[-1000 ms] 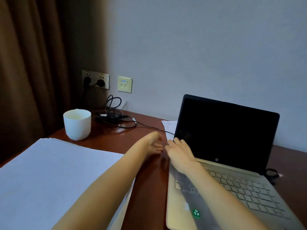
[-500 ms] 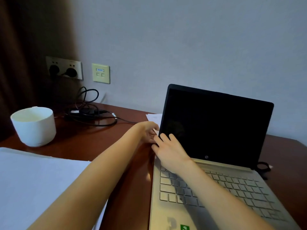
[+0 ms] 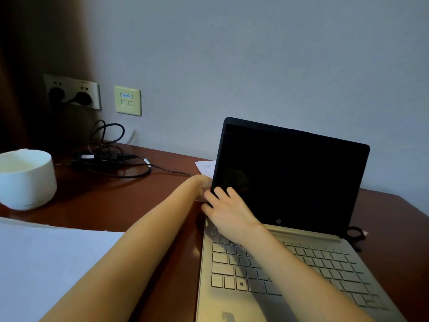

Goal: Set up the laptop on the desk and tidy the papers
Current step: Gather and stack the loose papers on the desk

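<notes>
The laptop (image 3: 293,180) stands open, screen dark, on the right of the tabletop (image 3: 120,201). The right hand (image 3: 228,211) rests spread at the screen's lower left corner. The left hand (image 3: 202,186) touches the laptop's left edge, and its grip cannot be told. Papers (image 3: 46,263) lie at near left, beside a white cup (image 3: 27,180).

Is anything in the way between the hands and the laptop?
No, nothing visible is. The right hand lies on the laptop at its left back corner. The left hand is against the laptop's left edge there; its fingertips are hidden, so what they hold cannot be told.
</notes>
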Tool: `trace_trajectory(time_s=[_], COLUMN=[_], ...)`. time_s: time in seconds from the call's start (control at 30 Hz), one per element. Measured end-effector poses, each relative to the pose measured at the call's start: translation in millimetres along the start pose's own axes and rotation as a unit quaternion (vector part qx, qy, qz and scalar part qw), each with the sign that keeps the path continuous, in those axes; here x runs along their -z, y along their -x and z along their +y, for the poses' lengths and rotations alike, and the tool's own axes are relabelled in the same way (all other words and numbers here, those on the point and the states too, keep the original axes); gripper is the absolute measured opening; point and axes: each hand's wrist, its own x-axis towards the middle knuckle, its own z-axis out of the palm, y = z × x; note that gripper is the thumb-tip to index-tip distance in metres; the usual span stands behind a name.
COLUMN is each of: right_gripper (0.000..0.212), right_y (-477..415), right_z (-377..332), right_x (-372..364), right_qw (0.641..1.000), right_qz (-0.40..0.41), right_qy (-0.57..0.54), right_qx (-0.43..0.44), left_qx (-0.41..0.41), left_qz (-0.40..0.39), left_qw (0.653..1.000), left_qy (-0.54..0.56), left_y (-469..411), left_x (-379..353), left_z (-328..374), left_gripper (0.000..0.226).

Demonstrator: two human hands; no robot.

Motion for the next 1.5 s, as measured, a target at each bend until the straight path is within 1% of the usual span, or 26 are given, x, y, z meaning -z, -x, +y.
trace_trajectory(time_s=[0.03,0.07,0.1,0.13,0.17,0.2,0.23,0.27,0.3,0.33,0.43,0.5,0.57,0.6,0.77,0.8,0.9,0.93,1.0,1.07,1.13,1.2,1.33,1.37,1.43,1.5], right_gripper=[0.034,0.036,0.036,0.037,0.037,0.038,0.038,0.038,0.038,0.037,0.035,0.035,0.038,0.039,0.045,0.046,0.043,0.04,0.033,0.029,0.027,0.026,0.029,0.028,0.022,0.024], right_y=[0,0,1,1,0,0,0,0,0,0,-1,-2,-3,-3,-6,-7,-8,-9,-11,-13,-14,-15,-17,-18,-17,-17], right_z=[1,2,3,3,2,2,1,1,1,1,-1,-3,-6,-8,-19,-23,-30,-32,-35,-36,-35,-37,-45,-47,-52,-58], right_x=[-1,0,-1,-1,-2,-1,-1,-1,-1,0,2,4,5,6,17,20,25,27,31,33,35,38,43,43,43,44], right_qw=[1.0,1.0,1.0,1.0,1.0,1.0,1.0,1.0,1.0,1.0,1.0,0.999,0.998,0.997,0.978,0.972,0.945,0.928,0.881,0.842,0.821,0.809,0.814,0.819,0.843,0.868], right_qz=[0.003,0.009,0.018,0.019,0.011,0.004,-0.001,-0.004,-0.003,-0.001,-0.019,-0.029,-0.03,-0.03,-0.015,-0.011,0.015,0.026,0.046,0.056,0.053,0.044,0.032,0.029,0.006,-0.037], right_qy=[-0.006,-0.006,0.0,-0.001,-0.009,-0.015,-0.014,-0.012,-0.005,0.003,0.0,-0.01,-0.035,-0.055,-0.172,-0.198,-0.273,-0.305,-0.367,-0.402,-0.42,-0.437,-0.439,-0.431,-0.408,-0.401], right_qx=[0.003,0.001,0.002,0.001,0.0,-0.002,-0.003,-0.004,-0.003,-0.002,-0.006,-0.02,-0.039,-0.052,-0.117,-0.126,-0.18,-0.214,-0.295,-0.355,-0.383,-0.39,-0.38,-0.377,-0.351,-0.291], left_qx=[-0.029,-0.07,-0.09,-0.102,-0.092,-0.074,-0.034,0.004,0.068,0.076,0.09,0.081,0.081,0.081,0.048,0.044,0.043,0.042,0.04,0.039,0.039,0.041,0.057,0.058,0.053,0.034], left_qz=[-0.01,0.001,0.07,0.119,0.02,-0.026,-0.052,-0.1,-0.109,-0.117,-0.066,-0.039,-0.032,-0.038,-0.013,0.005,0.018,0.024,0.026,0.025,0.026,0.027,0.032,0.033,0.035,0.048], left_qw=[0.999,0.997,0.992,0.988,0.995,0.997,0.997,0.994,0.99,0.989,0.99,0.988,0.986,0.985,0.984,0.984,0.98,0.979,0.979,0.979,0.978,0.977,0.971,0.967,0.956,0.941], left_qy=[-0.017,0.03,0.044,-0.001,-0.026,-0.02,-0.052,0.033,0.06,0.041,0.089,0.122,0.139,0.146,0.169,0.174,0.195,0.197,0.199,0.197,0.204,0.206,0.23,0.245,0.285,0.334], left_y=[11,21,24,31,36,23,-4,-21,-20,-23,-17,-13,-8,-3,10,15,28,35,43,54,66,75,83,86,88,84], left_x=[-5,-5,-16,-17,-13,-5,-5,20,25,31,50,64,77,82,117,126,140,145,154,164,173,181,181,179,177,179], left_z=[-6,-4,-4,-3,-5,4,1,-2,-5,-7,-8,-11,-10,-10,-4,-6,-7,-8,-11,-12,-11,-12,-27,-31,-34,-33], left_gripper=[0.025,0.032,0.033,0.033,0.031,0.03,0.029,0.027,0.022,0.019,0.043,0.044,0.044,0.044,0.039,0.038,0.034,0.033,0.034,0.032,0.028,0.027,0.025,0.022,0.009,0.026])
